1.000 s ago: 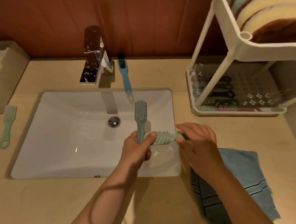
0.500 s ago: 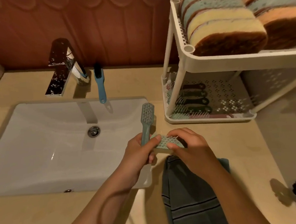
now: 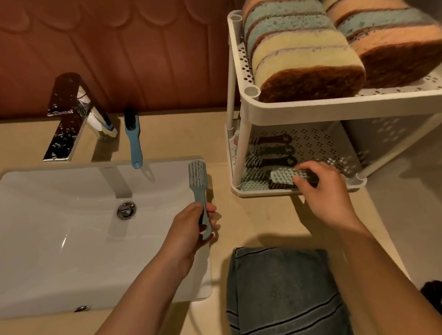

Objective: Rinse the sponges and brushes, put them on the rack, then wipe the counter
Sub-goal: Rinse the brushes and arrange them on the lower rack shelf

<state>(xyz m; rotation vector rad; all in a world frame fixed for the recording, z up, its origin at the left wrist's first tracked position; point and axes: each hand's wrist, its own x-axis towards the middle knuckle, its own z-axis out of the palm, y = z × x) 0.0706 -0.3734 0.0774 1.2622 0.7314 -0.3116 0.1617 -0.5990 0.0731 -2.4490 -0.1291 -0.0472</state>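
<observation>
the right hand (image 3: 319, 187) grips a green brush (image 3: 284, 176) over the rack (image 3: 299, 108)'s lower shelf; the left hand (image 3: 192, 227) grips another brush (image 3: 199, 186) left of the rack. released crooked, the green brush may slide off the shelf edge.

Glossy chrome faucet (image 3: 66, 117), perforated plastic rack (image 3: 301, 108), porous sponges (image 3: 300, 51), woven towel (image 3: 285, 298).

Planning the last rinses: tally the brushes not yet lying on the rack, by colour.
Blue: 1, the blue brush on the counter beside the faucet.
Green: 2, the green brush in the left hand and the second green brush held by the right hand at the lower shelf of the rack.
Total: 3
</observation>
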